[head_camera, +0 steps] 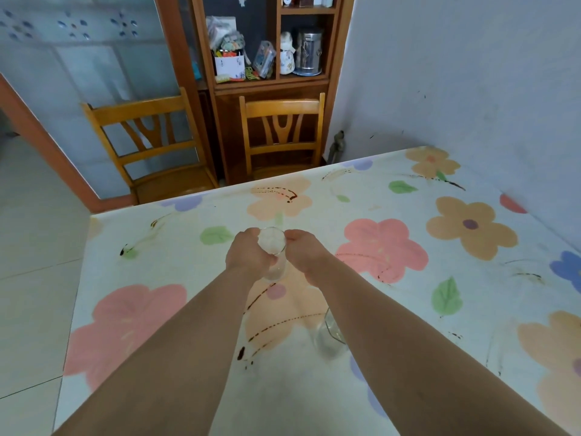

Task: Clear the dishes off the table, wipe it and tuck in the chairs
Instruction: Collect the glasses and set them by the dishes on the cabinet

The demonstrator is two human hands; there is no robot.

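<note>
Both hands meet mid-tabletop [408,357]: the left hand [248,254] and right hand [306,254] are clamped around one clear glass [273,247]. A second glass [328,338] stands nearer, beneath the right forearm. Two chairs [283,133] stand beyond the far edge.

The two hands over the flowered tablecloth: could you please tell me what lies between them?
In the head view, a clear drinking glass sits between the left hand and right hand, both closed on it.

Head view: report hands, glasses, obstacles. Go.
Left hand and right hand both clasp upright glass. Second glass on table, under right forearm. Nothing blocking.
</note>
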